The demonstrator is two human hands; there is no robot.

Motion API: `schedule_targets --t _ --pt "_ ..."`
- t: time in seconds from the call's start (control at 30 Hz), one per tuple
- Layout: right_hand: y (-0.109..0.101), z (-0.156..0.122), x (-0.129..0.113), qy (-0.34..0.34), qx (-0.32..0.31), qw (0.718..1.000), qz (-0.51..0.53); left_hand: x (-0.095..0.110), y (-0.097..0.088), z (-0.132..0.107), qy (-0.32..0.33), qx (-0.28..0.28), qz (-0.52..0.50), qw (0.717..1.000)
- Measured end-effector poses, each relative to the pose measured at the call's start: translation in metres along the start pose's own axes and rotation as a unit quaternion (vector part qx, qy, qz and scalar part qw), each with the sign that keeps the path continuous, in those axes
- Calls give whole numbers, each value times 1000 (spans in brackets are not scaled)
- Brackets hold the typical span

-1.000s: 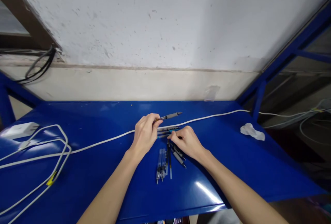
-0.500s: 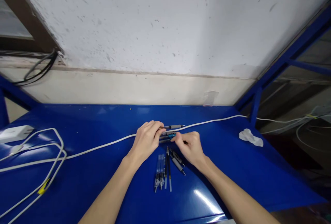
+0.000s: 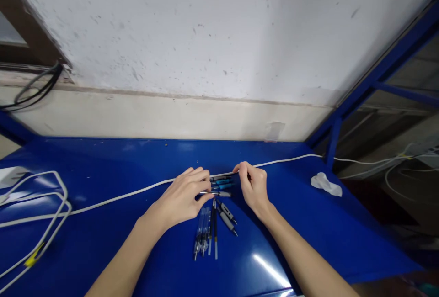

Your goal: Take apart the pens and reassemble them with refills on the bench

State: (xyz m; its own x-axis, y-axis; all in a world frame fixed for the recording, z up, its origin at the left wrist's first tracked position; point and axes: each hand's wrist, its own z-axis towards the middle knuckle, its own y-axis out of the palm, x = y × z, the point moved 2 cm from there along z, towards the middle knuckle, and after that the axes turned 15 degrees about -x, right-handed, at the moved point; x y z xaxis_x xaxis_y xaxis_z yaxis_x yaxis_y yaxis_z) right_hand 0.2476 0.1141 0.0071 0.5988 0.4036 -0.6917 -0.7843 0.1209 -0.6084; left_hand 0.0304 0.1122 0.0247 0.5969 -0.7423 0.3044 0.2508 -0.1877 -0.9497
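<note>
Here our left hand (image 3: 178,198) pinches a grey-handled pen (image 3: 223,193) lying crosswise on the blue table (image 3: 103,169), its long axis pointing toward our right hand (image 3: 253,186), whose fingertips curl beside a white cable (image 3: 281,160), holding nothing we can make out.

A plain workshop-style work area: a blue-painted metal workbench (image 3: 318,224) stands against a scuffed, marked white plaster wall (image 3: 206,36), with loose wiring (image 3: 404,164) hanging in the dim space beside it. A white power cable (image 3: 284,160) crosses the bench top, near a white power adapter (image 3: 8,176) and loose pens (image 3: 206,233).
</note>
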Motion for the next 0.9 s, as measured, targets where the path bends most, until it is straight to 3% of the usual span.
schedule_targets --t 0.43,0.57,0.67,0.8,0.9 --pt "-1 2 -4 -31 -33 997 -59 -3 12 6 -20 -10 -21 1000" --pt "-2 3 -1 -31 -34 996 -74 0 7 7 -32 -21 -38 999" --pt "-1 5 3 -26 -32 995 -90 8 -2 6 -41 6 -51 998" --pt "2 7 7 -21 -40 994 -95 22 -2 -12 -87 49 -25 995" --pt "4 10 7 -25 -67 994 -81 30 14 -37 -116 32 -16 993"
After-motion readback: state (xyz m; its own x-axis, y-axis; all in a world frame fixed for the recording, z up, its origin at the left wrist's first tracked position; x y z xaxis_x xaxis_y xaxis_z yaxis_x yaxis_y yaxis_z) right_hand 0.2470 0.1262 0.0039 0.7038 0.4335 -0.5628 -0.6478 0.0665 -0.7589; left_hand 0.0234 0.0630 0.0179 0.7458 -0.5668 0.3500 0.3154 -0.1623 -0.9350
